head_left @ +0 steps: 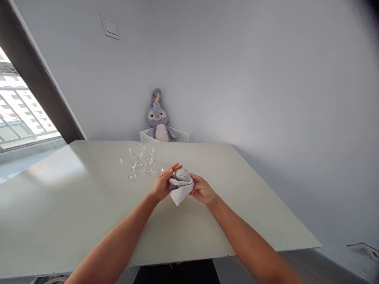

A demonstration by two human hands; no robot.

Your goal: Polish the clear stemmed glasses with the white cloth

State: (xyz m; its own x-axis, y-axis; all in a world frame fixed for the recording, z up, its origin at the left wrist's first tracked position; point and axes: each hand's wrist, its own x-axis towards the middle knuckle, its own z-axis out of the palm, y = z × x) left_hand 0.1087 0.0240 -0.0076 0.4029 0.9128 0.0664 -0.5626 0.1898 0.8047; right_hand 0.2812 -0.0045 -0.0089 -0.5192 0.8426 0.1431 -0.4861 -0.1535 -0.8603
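Observation:
In front of me, over the table, my left hand point(163, 184) is closed round a stemmed glass point(180, 174) that lies tilted on its side. Its round foot seems to show just past my left fingers, though the stem is mostly hidden. A pale grey-white cloth point(180, 192) is bunched at the glass's mouth and hangs down in a point. My right hand point(203, 189) pinches this cloth at the right side of the glass. How far the cloth reaches inside cannot be made out. Several clear stemmed glasses point(133, 176) stand upright to the left, beyond my left hand.
The pale glossy table point(237, 221) has its near edge by my forearms. At the far edge, a white perforated basket point(181, 135) holds a purple-grey plush toy point(161, 132). Walls rise behind and to the right; a window point(22, 102) is at the left.

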